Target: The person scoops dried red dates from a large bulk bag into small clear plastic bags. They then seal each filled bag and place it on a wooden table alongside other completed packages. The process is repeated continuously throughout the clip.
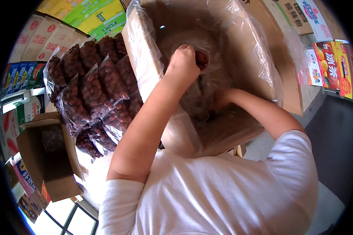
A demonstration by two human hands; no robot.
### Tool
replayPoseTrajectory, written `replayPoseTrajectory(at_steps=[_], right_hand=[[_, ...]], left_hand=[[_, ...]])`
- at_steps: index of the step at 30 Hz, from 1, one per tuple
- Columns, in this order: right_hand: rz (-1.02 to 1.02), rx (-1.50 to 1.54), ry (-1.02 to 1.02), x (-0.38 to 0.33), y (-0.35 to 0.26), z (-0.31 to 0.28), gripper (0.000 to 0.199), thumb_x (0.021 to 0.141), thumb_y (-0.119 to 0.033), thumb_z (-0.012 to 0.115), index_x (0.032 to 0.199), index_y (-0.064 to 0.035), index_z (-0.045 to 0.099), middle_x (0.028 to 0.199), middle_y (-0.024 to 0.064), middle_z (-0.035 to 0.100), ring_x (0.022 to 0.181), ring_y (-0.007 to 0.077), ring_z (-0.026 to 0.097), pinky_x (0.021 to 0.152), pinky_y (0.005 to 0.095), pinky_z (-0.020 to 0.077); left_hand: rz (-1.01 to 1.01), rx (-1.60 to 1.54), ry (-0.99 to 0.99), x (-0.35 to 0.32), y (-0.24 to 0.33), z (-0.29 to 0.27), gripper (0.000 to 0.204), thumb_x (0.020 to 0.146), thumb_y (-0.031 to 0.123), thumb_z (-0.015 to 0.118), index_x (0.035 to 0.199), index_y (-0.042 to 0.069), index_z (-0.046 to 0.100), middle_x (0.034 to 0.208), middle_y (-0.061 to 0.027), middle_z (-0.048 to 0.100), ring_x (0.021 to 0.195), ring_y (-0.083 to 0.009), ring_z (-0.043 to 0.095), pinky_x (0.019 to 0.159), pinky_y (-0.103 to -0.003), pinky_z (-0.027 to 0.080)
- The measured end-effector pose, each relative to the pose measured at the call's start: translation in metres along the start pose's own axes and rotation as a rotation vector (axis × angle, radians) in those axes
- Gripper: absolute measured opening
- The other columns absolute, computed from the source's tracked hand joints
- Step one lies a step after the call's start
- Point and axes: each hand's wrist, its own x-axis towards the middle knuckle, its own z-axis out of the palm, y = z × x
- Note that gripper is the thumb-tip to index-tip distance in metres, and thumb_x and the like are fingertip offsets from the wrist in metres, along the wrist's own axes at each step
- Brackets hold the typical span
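Observation:
Both my arms reach down into a large cardboard box [239,51] lined with clear plastic film [262,58]. My left hand [183,62] is closed, its fingers curled on the edge of a small clear plastic bag [207,64]. Dark red dried fruit, looking like dates [201,58], shows in the bag just beside those fingers. Lower in the box, to the right, is my right hand [222,98]. Shadow and film hide its fingers. What lies at the bottom of the box is too dark to make out.
Left of the box, several filled clear bags of dark red dried fruit [92,90] lie in rows. An open cardboard carton [47,152] stands nearer on the left. Stacked printed cartons [39,37] line the far left; colourful boxes [333,66] stand at right.

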Motion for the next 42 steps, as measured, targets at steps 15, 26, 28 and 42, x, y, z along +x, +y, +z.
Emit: replayPoseTrajectory(at_steps=[15,26,28,42], right_hand=[[-0.079,-0.111,0.284,0.039,-0.011,0.076,0.054,0.071,-0.031,0.068,0.112,0.0033,0.059,0.100,0.0264,0.065,0.095,0.0419,0.063,0.085,0.0482,0.0511],[0.050,-0.004,0.413,0.031,-0.039,0.089,0.065,0.072,-0.034,0.069,0.128,-0.0065,0.051,0.108,0.0277,0.061,0.100,0.0422,0.061,0.087,0.0491,0.0509],[0.064,0.026,0.368,0.030,-0.040,0.089,0.062,0.072,-0.034,0.069,0.125,-0.0062,0.053,0.106,0.0266,0.063,0.097,0.0418,0.062,0.085,0.0493,0.0515],[-0.137,0.218,0.285,0.050,-0.011,0.084,0.029,0.069,-0.022,0.068,0.089,-0.0014,0.070,0.086,0.0183,0.069,0.079,0.0326,0.066,0.074,0.0453,0.0517]], left_hand=[[-0.060,0.052,-0.064,0.002,0.000,0.000,0.019,0.068,-0.002,0.059,0.086,-0.006,0.061,0.097,-0.0243,0.062,0.096,-0.0416,0.059,0.084,-0.043,0.049],[-0.060,0.067,-0.065,0.002,0.002,-0.002,0.012,0.066,0.003,0.072,0.079,0.004,0.070,0.094,-0.0176,0.065,0.095,-0.0314,0.063,0.086,-0.037,0.053],[-0.073,0.070,-0.061,0.002,0.003,-0.003,0.011,0.067,0.002,0.071,0.077,0.005,0.070,0.094,-0.0171,0.066,0.095,-0.0309,0.063,0.086,-0.037,0.053],[-0.110,0.118,-0.108,0.002,0.004,-0.004,0.016,0.069,0.005,0.071,0.084,0.003,0.069,0.101,-0.0182,0.064,0.096,-0.0314,0.063,0.087,-0.037,0.052]])
